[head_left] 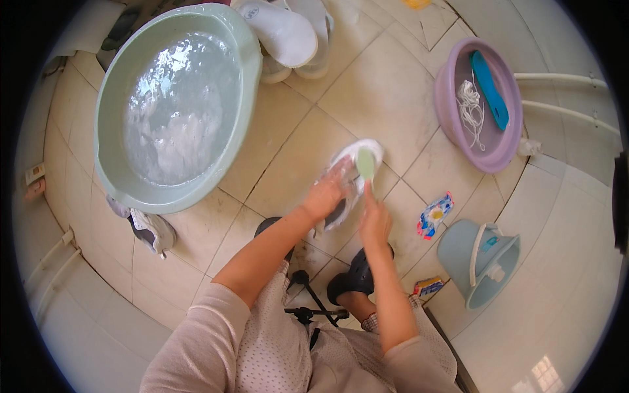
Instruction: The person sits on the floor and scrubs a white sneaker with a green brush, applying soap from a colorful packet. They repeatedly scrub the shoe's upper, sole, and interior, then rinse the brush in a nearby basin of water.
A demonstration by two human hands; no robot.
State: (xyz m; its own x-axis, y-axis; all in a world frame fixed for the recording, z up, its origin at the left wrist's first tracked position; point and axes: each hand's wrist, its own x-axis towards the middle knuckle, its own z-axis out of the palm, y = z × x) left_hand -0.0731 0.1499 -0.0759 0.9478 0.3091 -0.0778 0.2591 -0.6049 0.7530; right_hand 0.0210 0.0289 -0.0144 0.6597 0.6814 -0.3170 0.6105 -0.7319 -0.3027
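Observation:
A white shoe [345,208] covered in suds is held low over the tiles in front of me, its toe pointing away. My left hand [329,188] grips it from the left side, fingers over its upper and partly hidden by foam. In my right hand [375,219] is a scrubbing brush with a pale green oval back [365,164]. The brush rests against the shoe's foamy toe; its bristles are hidden beneath it. My right fingers close around the handle.
At the left stands a large green basin [249,124] of soapy water, with a grey-white shoe [152,230] below and white slippers [282,33] beside it. To the right are a purple basin [442,98] holding laces [470,108] and a blue insole [488,88], a colourful packet [436,215], and a tipped bucket [458,249].

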